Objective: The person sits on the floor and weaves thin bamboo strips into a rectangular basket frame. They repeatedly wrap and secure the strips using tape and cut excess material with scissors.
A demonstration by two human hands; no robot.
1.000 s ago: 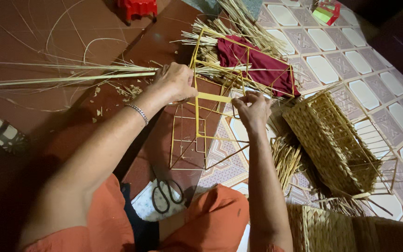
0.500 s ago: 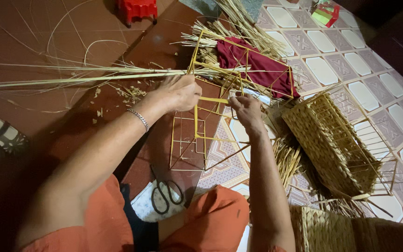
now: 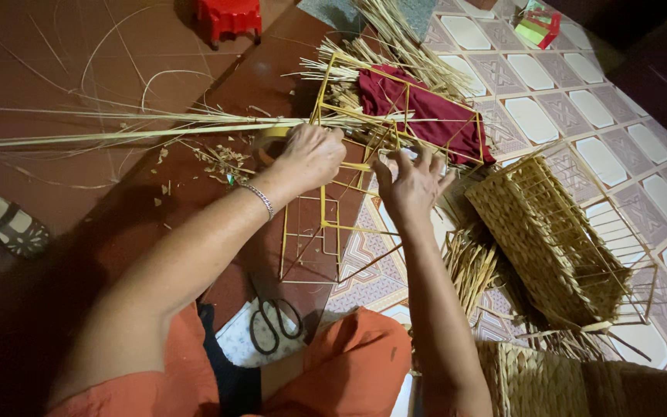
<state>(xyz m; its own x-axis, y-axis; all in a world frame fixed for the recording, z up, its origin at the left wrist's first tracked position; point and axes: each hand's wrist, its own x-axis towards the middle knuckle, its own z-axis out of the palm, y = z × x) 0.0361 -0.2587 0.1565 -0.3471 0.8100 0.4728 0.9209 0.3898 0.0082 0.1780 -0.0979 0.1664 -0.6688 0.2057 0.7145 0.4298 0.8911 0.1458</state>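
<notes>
**Hands at yellow wire frame, straw strands being fed in**

Head view, hands. Left hand (image 3: 312, 154) is closed around the near ends of a long bundle of pale dried straw strands (image 3: 140, 127), gripping them at the top edge of an open yellow wire box frame (image 3: 326, 224). Thin metal bracelet (image 3: 260, 199) on that wrist. Right hand (image 3: 411, 184) is spread, fingers fanned, fingertips resting on the frame's upper bars; whether a strand is pinched under it I cannot tell.

Head view, surroundings. Frame lies on the floor between the knees, partly on dark red tile, partly on patterned tile. Straw bundle runs far to the left across the red floor. Beyond the frame, a dark red cloth (image 3: 426, 112) is draped inside a second wire frame, with loose straw heaped around it. To the right, a half-woven rectangular straw basket (image 3: 550, 239) lies on its side, bare wire showing at its open end. Black-handled scissors (image 3: 274, 324) sit on a white cloth by the orange trousers. Red plastic stool (image 3: 229, 14) at top; sandal (image 3: 9, 224) at far left.

Judgement on technique: keep the strands bunched and taut in the left hand, steady the frame with the right so it does not shift, and seat each strand snug against the wire before pulling it on.
</notes>
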